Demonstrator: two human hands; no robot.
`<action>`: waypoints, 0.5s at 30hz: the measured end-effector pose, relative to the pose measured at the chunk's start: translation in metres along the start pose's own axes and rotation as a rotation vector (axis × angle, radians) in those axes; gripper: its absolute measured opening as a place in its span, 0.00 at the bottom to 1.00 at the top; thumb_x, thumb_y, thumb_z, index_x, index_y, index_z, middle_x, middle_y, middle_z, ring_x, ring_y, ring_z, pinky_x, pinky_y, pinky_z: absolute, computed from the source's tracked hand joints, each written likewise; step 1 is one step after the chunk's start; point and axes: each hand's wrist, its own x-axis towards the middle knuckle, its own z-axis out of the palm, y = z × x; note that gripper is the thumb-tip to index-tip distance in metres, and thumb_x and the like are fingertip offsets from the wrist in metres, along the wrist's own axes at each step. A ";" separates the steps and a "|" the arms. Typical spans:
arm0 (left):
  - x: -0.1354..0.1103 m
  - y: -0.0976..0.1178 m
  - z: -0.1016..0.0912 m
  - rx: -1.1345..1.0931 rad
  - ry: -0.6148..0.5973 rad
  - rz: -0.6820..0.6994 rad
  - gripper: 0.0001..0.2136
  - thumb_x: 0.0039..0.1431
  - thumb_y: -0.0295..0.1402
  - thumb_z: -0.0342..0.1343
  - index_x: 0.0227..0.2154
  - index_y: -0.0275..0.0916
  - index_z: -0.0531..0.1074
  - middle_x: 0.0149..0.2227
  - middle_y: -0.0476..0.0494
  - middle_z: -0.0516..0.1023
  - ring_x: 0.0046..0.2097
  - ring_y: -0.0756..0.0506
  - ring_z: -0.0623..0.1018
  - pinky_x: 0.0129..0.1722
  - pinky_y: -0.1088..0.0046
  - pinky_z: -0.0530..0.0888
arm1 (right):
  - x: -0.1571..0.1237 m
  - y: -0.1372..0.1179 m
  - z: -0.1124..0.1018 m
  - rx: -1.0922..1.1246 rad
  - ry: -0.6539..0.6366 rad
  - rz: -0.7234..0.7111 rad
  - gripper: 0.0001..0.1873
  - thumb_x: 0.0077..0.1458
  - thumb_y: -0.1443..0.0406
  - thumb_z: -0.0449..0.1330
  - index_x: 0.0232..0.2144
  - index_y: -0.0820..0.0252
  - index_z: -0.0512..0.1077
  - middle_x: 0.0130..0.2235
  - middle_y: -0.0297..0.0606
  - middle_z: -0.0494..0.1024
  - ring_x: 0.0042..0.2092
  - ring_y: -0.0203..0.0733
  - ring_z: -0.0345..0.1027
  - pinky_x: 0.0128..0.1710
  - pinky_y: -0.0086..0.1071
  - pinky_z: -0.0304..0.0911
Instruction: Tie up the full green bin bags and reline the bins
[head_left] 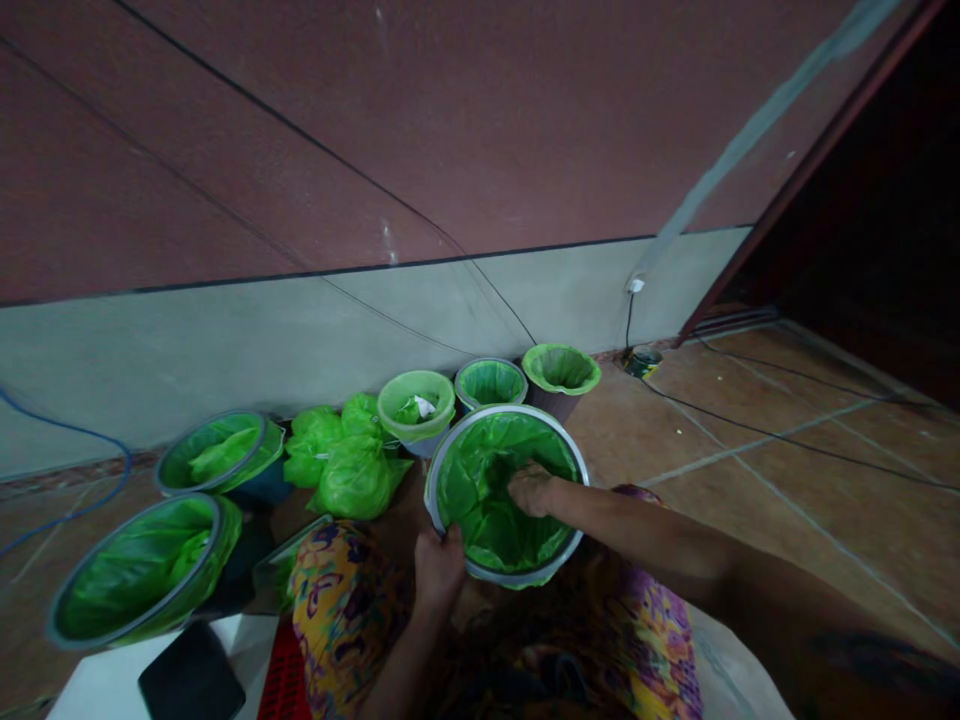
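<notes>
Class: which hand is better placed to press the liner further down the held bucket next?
Probably the right hand: it is inside the bucket, by the green liner, while the left hand holds the rim.

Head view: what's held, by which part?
Left grip holds the centre bin by its near-left rim. Right grip is inside, at the green liner; whether it holds that can't be told.

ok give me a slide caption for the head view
Right hand inside a green-lined bin, left hand on its rim, other lined bins nearby.
</notes>
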 end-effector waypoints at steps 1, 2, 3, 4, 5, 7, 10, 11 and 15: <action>0.002 -0.002 0.000 -0.011 0.004 -0.007 0.12 0.47 0.36 0.52 0.13 0.38 0.65 0.16 0.49 0.66 0.22 0.50 0.67 0.23 0.75 0.60 | -0.007 -0.004 -0.010 0.014 0.022 -0.020 0.04 0.44 0.75 0.65 0.22 0.65 0.76 0.30 0.44 0.80 0.37 0.48 0.74 0.46 0.42 0.67; 0.004 -0.003 -0.001 -0.023 0.013 -0.015 0.12 0.47 0.36 0.52 0.13 0.38 0.65 0.16 0.49 0.66 0.22 0.50 0.67 0.23 0.75 0.60 | -0.015 -0.008 -0.021 0.014 0.062 -0.055 0.03 0.48 0.72 0.64 0.29 0.64 0.78 0.34 0.45 0.81 0.40 0.48 0.74 0.49 0.41 0.66; 0.007 -0.005 -0.003 -0.035 0.023 -0.026 0.11 0.46 0.36 0.52 0.13 0.37 0.66 0.16 0.49 0.66 0.22 0.50 0.67 0.22 0.75 0.61 | -0.023 -0.009 -0.034 0.020 0.129 -0.089 0.08 0.54 0.68 0.61 0.37 0.61 0.78 0.40 0.45 0.81 0.44 0.48 0.73 0.52 0.40 0.64; 0.009 -0.006 -0.005 -0.048 0.031 -0.041 0.11 0.46 0.36 0.52 0.13 0.37 0.66 0.16 0.49 0.66 0.22 0.50 0.67 0.22 0.75 0.61 | -0.031 -0.009 -0.048 0.049 0.276 -0.117 0.12 0.59 0.65 0.56 0.43 0.60 0.76 0.43 0.46 0.80 0.46 0.47 0.73 0.54 0.40 0.63; 0.012 -0.007 -0.008 -0.063 0.033 -0.056 0.11 0.46 0.36 0.53 0.14 0.37 0.67 0.16 0.49 0.67 0.22 0.50 0.67 0.22 0.76 0.61 | -0.037 -0.006 -0.060 0.082 0.426 -0.112 0.15 0.63 0.63 0.53 0.47 0.59 0.75 0.47 0.46 0.79 0.49 0.47 0.71 0.56 0.39 0.61; 0.018 -0.007 -0.016 -0.098 0.009 -0.076 0.11 0.45 0.37 0.55 0.14 0.37 0.68 0.16 0.49 0.68 0.23 0.48 0.70 0.22 0.76 0.63 | -0.042 0.008 -0.080 0.148 0.657 0.019 0.20 0.64 0.60 0.52 0.52 0.62 0.71 0.52 0.50 0.75 0.54 0.51 0.67 0.58 0.41 0.58; 0.025 -0.003 -0.030 -0.150 -0.044 -0.070 0.11 0.44 0.39 0.59 0.18 0.35 0.73 0.18 0.47 0.73 0.26 0.45 0.74 0.25 0.74 0.69 | -0.036 0.042 -0.083 0.414 0.576 0.230 0.23 0.61 0.54 0.55 0.48 0.67 0.73 0.46 0.51 0.78 0.48 0.51 0.70 0.49 0.40 0.64; 0.027 -0.001 -0.035 -0.160 -0.065 -0.066 0.12 0.44 0.39 0.60 0.20 0.34 0.74 0.20 0.45 0.76 0.28 0.44 0.75 0.26 0.73 0.70 | -0.033 0.053 -0.077 0.565 0.468 0.240 0.23 0.60 0.52 0.54 0.43 0.67 0.75 0.41 0.48 0.79 0.42 0.48 0.72 0.43 0.37 0.66; 0.033 0.012 -0.049 -0.173 -0.142 -0.083 0.18 0.43 0.45 0.64 0.28 0.32 0.78 0.28 0.40 0.81 0.34 0.41 0.79 0.33 0.70 0.74 | -0.024 0.080 -0.044 1.044 0.295 0.154 0.29 0.55 0.43 0.56 0.28 0.64 0.74 0.25 0.35 0.76 0.27 0.37 0.66 0.28 0.28 0.61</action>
